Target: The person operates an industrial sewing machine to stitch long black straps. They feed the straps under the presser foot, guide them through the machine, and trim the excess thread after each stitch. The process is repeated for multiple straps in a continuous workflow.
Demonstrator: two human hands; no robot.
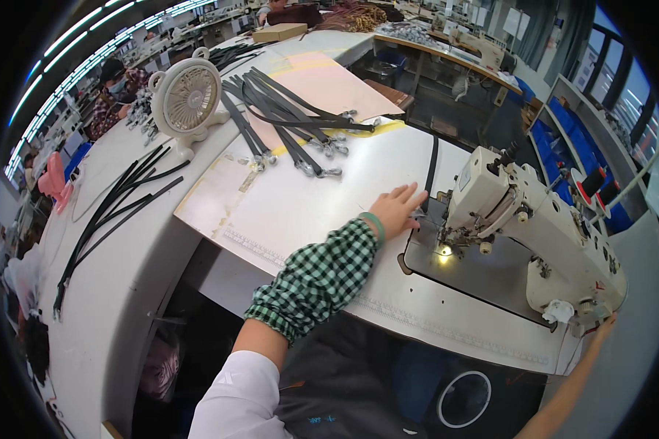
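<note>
The white worktop [293, 212] curves away from the person and carries everything here. At its right end stands a white sewing machine [542, 227], its small lamp lit beside the needle. Farther back, a round white desk fan [188, 99] stands next to a pile of dark straps with metal clips [285, 121], and more dark strips [110, 212] lie along the left edge. A single black strap [430, 170] runs from the back of the worktop down to the needle area. The left hand [397, 208], its arm in a green checked sleeve cover, lies flat with fingers spread, touching the strap's near end just beside the presser foot. The right hand [606, 322] reaches up behind the machine's right end; I cannot tell whether it grips anything.
</note>
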